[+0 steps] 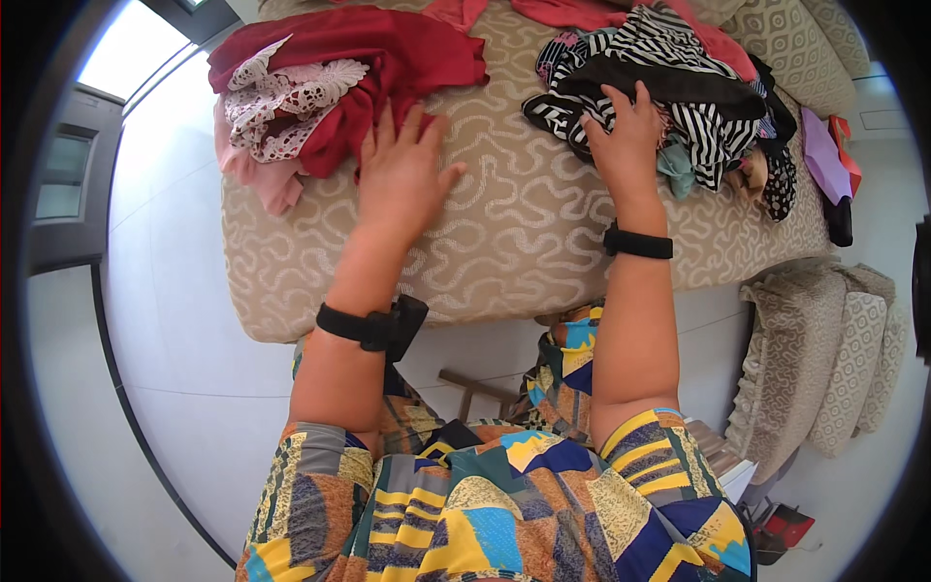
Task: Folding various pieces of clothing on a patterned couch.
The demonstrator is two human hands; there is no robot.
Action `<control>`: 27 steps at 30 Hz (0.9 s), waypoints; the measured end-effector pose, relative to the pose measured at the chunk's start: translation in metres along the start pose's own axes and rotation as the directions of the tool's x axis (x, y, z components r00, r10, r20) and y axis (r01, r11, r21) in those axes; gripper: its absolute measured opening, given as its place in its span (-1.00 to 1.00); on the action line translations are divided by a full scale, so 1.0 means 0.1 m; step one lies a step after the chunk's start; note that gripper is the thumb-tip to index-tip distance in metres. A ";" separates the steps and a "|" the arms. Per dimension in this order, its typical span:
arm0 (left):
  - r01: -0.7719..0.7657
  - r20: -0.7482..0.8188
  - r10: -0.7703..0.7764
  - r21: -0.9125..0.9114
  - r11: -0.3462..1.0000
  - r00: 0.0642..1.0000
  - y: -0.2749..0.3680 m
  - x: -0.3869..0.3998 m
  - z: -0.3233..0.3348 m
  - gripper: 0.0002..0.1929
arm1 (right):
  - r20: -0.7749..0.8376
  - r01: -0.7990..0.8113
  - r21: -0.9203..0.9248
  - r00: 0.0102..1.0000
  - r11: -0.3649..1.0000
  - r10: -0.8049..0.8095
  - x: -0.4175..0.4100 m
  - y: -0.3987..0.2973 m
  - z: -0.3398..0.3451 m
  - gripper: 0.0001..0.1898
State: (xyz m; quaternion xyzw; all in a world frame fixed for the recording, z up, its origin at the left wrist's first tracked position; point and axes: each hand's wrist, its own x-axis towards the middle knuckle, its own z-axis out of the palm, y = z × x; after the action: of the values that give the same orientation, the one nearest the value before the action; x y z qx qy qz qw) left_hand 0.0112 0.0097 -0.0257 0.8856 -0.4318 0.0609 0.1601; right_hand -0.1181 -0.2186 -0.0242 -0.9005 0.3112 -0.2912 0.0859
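My left hand [402, 169] lies with spread fingers at the near right edge of a dark red garment [407, 47], its fingertips touching the cloth. White lace fabric [291, 98] and pale pink cloth [263, 178] are bunched at that garment's left side. Farther right, my right hand [627, 138] has its fingers apart over the left part of a heap of clothes. Black-and-white striped fabric [673, 44], a black band of cloth [665, 91] and a grey-green piece [676, 167] show in this heap. Neither hand grips anything that I can see.
Both piles rest on a beige patterned sofa seat [524, 240]. Coral cloth [560, 11] lies along its far side, and a patterned cushion [793, 51] stands at the back right. A lilac item [827, 156] sits past the right edge. Another upholstered seat [793, 349] stands at right.
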 end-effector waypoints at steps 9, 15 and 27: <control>0.057 -0.162 -0.038 0.116 0.992 0.986 -0.40 -0.03 -0.28 -0.78 | -0.014 0.060 -0.005 0.998 0.998 -0.060 0.08 -0.07 -0.03 -0.52; -0.029 -0.237 0.005 -0.098 0.995 0.972 -0.14 0.01 -0.41 -0.88 | -0.044 0.265 0.125 0.964 0.956 -0.262 0.11 -0.26 0.03 -0.45; -0.151 -0.131 0.104 -0.425 0.892 0.986 0.11 -0.01 -0.31 -0.90 | 0.180 0.122 0.059 0.975 0.991 -0.131 0.09 -0.16 0.12 -0.76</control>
State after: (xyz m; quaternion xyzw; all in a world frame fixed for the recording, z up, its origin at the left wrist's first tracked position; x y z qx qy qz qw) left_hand 0.0026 0.0143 0.0061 0.7930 -0.4826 0.0201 0.3713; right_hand -0.0974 -0.2117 -0.0242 -0.9392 0.2369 -0.2194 0.1170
